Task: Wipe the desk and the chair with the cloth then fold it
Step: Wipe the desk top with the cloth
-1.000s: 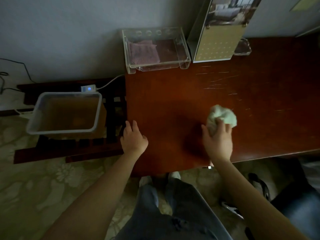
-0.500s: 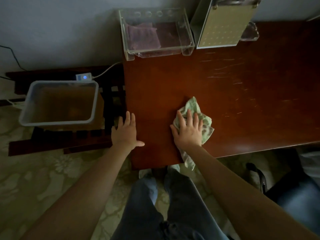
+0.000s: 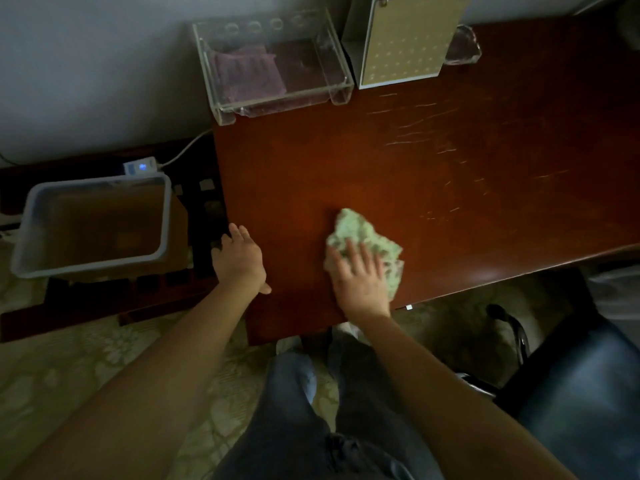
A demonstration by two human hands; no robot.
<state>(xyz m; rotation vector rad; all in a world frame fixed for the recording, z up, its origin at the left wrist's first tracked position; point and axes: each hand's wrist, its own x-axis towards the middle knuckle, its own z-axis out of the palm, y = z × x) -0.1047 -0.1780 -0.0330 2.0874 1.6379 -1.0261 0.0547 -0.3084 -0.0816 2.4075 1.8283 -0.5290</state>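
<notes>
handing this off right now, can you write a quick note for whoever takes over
Left hand: open, resting on the left edge of the desk, holding nothing.
Right hand: open, fingers flat, pressing the cloth onto the desk near its front edge.
Cloth: bunched, not folded.
Chair: lower right, beside the desk, neither hand on it.
Done: desk wipe under way; how much is covered cannot be told.
Left: finish the desk, wipe the chair, fold the cloth.

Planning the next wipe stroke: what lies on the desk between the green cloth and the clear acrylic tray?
Nothing: the head view shows only bare desk between the green cloth and the clear acrylic tray.
</notes>
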